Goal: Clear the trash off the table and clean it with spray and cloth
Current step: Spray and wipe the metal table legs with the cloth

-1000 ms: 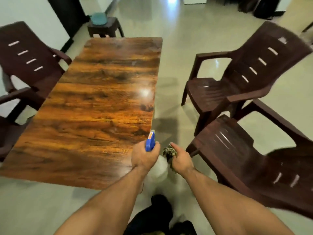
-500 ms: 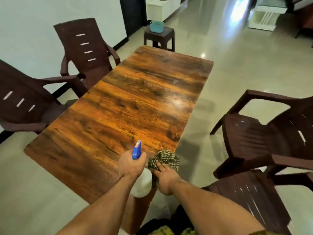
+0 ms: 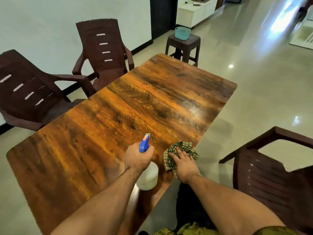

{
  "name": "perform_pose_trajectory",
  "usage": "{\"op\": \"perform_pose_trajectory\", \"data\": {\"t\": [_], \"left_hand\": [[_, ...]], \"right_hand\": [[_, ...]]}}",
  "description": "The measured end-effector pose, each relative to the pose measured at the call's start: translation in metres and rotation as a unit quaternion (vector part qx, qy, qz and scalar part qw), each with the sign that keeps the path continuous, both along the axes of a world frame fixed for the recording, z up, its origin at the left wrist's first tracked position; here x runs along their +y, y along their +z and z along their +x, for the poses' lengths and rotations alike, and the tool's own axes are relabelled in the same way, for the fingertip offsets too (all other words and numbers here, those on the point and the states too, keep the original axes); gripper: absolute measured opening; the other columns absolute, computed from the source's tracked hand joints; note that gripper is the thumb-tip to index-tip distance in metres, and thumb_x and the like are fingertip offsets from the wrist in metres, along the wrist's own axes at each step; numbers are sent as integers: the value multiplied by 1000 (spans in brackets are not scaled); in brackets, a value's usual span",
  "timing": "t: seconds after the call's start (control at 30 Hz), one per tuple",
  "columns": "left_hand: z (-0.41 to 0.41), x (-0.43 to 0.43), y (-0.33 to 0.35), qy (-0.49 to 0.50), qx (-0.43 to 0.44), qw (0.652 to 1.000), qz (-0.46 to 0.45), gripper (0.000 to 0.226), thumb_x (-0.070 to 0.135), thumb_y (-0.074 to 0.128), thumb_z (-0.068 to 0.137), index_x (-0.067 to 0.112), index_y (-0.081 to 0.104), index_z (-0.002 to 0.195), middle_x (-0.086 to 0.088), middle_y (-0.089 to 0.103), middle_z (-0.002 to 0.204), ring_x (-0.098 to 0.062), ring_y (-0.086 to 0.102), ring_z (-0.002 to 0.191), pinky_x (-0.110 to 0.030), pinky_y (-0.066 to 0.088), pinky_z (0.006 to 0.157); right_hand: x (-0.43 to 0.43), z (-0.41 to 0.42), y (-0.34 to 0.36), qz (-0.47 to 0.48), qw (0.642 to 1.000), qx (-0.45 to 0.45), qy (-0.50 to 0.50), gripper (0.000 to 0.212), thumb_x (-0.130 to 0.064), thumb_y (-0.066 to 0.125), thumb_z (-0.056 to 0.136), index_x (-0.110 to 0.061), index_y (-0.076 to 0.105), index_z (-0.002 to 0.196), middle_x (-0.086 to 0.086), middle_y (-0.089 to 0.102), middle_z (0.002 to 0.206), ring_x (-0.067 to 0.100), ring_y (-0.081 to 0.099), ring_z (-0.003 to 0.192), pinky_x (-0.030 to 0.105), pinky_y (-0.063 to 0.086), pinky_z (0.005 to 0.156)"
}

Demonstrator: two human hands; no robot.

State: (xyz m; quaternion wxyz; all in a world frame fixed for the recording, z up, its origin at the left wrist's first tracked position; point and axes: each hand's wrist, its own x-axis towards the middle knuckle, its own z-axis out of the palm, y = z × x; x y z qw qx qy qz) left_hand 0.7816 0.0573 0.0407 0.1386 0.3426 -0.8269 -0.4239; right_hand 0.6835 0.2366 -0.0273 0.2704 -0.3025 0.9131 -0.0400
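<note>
Chairs (image 3: pixel 103 53) flank table (image 3: pixel 118 107) | stool (image 3: pixel 183 43) beyond | basket (image 3: pixel 182 33) atop stool

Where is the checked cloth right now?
The green checked cloth lies on the wooden table near its right edge, under the right hand, beside the spray bottle.

Bare forearms (image 3: pixel 105 207); patterned yellow-green garment (image 3: pixel 194 228) below.

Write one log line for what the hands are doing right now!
left hand: holds spray bottle, nozzle aimed over table | right hand: flat on checked cloth at table's near edge | trash: none seen
</note>
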Motion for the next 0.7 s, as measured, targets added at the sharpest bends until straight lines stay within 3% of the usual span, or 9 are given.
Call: {"op": "perform_pose_trajectory", "data": {"t": [0.13,0.23,0.4,0.53,0.7], "left_hand": [[-103,32,-6,10,7,1000,5,40,47,53,74,12,47,56,1,42,47,-16,38,47,-45,44,50],[-174,57,1,6,-6,1000,5,38,43,55,75,17,40,51,3,38,45,-14,34,46,-46,40,49],[-284,93,6,20,-18,1000,14,41,47,52,73,12,44,54,5,36,46,-14,33,46,-45,40,49],[-356,102,7,27,-21,999,24,38,45,54,73,19,39,50,6,35,44,-13,32,45,-42,36,48],[-446,94,-2,32,-8,999,31,40,40,56,76,18,36,51,4,35,46,-14,32,45,-41,36,48]], "right_hand": [[37,-121,-3,-13,1000,3,-9,75,-16,48,97,-42,12,157,-2,-9,168,24,0,154,42,7,125],[52,-198,0,-13,1000,4,1,74,-8,40,98,-43,12,157,-3,-9,168,23,-1,154,43,7,125],[63,-314,7,9,999,-7,34,72,-12,42,98,-46,14,156,-3,-6,168,24,2,154,46,7,125],[73,-395,13,14,999,-13,39,73,-13,47,97,-44,17,155,-3,-3,168,25,4,154,45,8,125],[74,-489,4,38,999,-2,23,67,-19,47,100,-46,18,154,-1,4,168,29,7,152,51,19,120]]}}
